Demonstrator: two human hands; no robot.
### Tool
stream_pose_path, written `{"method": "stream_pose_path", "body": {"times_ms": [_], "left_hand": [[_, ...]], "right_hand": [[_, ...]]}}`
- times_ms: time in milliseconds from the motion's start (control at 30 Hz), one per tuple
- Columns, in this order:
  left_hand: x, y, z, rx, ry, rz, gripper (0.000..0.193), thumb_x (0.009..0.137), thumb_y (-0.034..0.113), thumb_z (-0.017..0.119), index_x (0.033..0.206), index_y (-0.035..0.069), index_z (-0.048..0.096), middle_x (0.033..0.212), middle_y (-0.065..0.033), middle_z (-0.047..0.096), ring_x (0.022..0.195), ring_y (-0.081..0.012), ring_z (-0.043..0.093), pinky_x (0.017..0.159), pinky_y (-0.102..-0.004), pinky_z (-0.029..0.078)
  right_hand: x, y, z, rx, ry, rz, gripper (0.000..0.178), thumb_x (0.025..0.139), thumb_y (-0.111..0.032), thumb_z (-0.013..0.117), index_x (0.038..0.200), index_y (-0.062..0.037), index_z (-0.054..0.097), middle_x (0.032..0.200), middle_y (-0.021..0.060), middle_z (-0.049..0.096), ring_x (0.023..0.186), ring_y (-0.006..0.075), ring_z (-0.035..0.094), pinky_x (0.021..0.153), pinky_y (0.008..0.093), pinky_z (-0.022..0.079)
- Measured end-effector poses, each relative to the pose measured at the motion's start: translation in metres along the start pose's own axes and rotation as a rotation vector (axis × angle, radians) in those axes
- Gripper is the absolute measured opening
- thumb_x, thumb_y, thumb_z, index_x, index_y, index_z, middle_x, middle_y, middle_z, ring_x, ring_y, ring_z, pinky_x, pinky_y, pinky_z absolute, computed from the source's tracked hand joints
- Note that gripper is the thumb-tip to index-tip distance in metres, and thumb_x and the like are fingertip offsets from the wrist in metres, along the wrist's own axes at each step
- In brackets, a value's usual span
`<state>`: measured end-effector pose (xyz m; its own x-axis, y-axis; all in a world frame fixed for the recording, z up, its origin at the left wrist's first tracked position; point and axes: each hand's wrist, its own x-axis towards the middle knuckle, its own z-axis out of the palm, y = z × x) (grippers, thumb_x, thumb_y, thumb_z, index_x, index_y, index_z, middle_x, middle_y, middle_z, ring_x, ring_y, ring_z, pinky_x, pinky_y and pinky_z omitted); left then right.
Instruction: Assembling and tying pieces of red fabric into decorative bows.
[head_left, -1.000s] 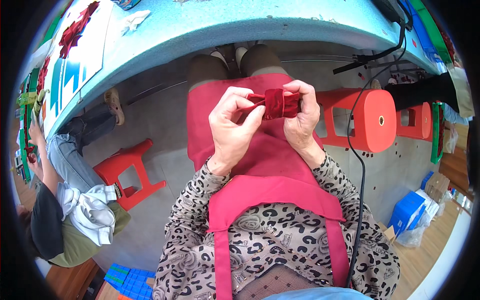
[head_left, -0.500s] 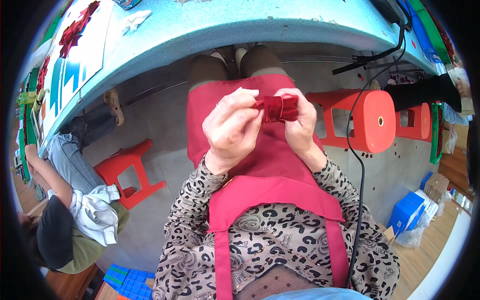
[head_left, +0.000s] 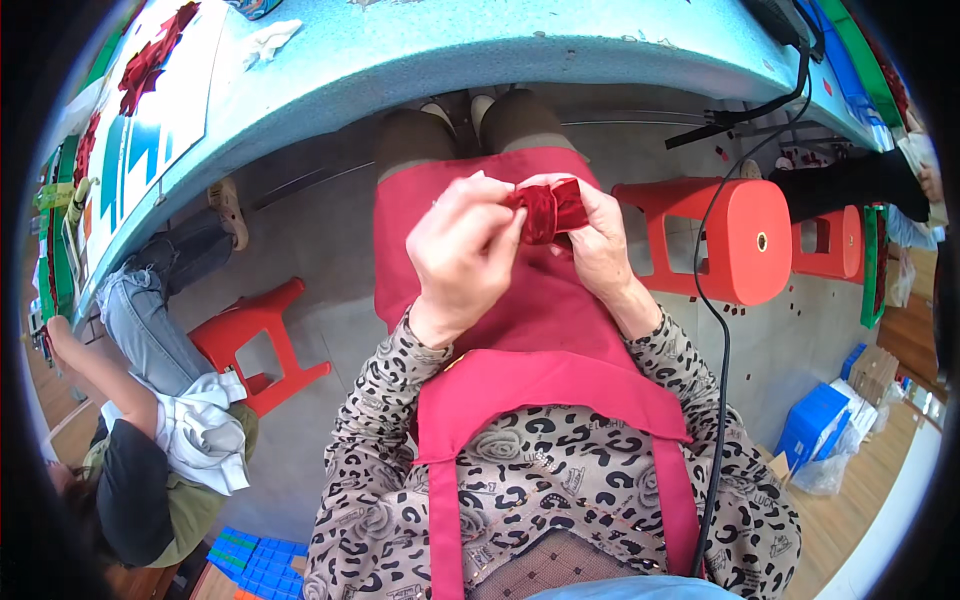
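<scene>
Above my lap, a folded piece of dark red velvet ribbon [head_left: 541, 214] is held between my two hands. My left hand [head_left: 462, 250] pinches its left end with fingertips pressed together; motion smears it a little. On the other side, my right hand [head_left: 600, 240] grips the wider end between thumb and fingers. The ribbon looks looped over itself, with a band across its middle. Beneath both hands lies my red apron [head_left: 510, 310].
A light blue table edge [head_left: 430, 75] curves ahead. Red velvet pieces [head_left: 150, 65] lie on it at the left. A red stool [head_left: 745, 240] stands at the right, another stool [head_left: 262, 345] at the left beside a seated person [head_left: 150, 470]. A black cable [head_left: 722, 350] hangs at my right.
The ribbon has been turned and bunched between my fingers, and its right end tilts upward. My left hand has shifted slightly. The person at the left has moved an arm and leaned.
</scene>
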<state>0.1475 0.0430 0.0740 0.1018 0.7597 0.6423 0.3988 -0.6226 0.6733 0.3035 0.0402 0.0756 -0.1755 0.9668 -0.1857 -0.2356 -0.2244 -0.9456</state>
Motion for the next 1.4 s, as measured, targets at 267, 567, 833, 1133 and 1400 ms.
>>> {"method": "stream_pose_path", "body": {"times_ms": [267,567,833,1133,1400], "left_hand": [[-0.009,0.008,0.003,-0.276,0.126,-0.233,0.013,0.067,-0.006,0.069,0.070,0.001,0.059,0.087,-0.0106,0.060,0.084,-0.0255,0.064,0.076,-0.0368,0.054],[-0.027,0.018,-0.018,-0.038,-0.072,0.306,0.017,0.062,-0.005,0.069,0.076,0.005,0.065,0.095,-0.0046,0.060,0.095,-0.0233,0.063,0.083,-0.0375,0.051],[-0.044,0.021,-0.052,0.276,-0.114,0.669,0.018,0.059,0.003,0.065,0.075,0.008,0.067,0.094,-0.0026,0.060,0.100,-0.0193,0.061,0.094,-0.0417,0.045],[-0.045,0.008,-0.058,0.213,-0.224,0.596,0.016,0.065,-0.004,0.066,0.077,0.006,0.062,0.095,-0.0042,0.059,0.097,-0.0212,0.062,0.092,-0.0408,0.046],[-0.051,0.002,-0.027,-0.801,0.060,-0.601,0.008,0.076,-0.006,0.064,0.079,0.001,0.061,0.092,-0.0074,0.059,0.089,-0.0146,0.059,0.079,-0.0289,0.049]], "right_hand": [[0.009,0.017,-0.010,-0.759,0.108,-1.011,0.011,0.085,-0.011,0.059,0.094,-0.0040,0.059,0.071,0.0068,0.059,0.055,0.0183,0.055,0.048,0.0266,0.042],[-0.013,0.015,-0.029,-0.856,-0.059,-1.203,0.034,0.081,-0.034,0.062,0.098,-0.0047,0.054,0.071,0.0075,0.057,0.054,0.0196,0.054,0.047,0.0293,0.042],[-0.023,0.025,-0.011,-0.744,-0.084,-1.262,0.033,0.087,-0.036,0.057,0.100,-0.0066,0.047,0.074,0.0087,0.058,0.053,0.0201,0.053,0.046,0.0291,0.041],[-0.012,0.026,0.000,-0.652,-0.325,-0.985,0.018,0.078,-0.017,0.064,0.085,-0.0028,0.056,0.067,0.0091,0.056,0.054,0.0219,0.053,0.048,0.0307,0.041],[-0.011,0.042,0.015,-0.657,-0.069,-0.769,0.009,0.077,-0.005,0.061,0.083,-0.0006,0.057,0.068,0.0109,0.056,0.058,0.0283,0.057,0.054,0.0334,0.045]]}}
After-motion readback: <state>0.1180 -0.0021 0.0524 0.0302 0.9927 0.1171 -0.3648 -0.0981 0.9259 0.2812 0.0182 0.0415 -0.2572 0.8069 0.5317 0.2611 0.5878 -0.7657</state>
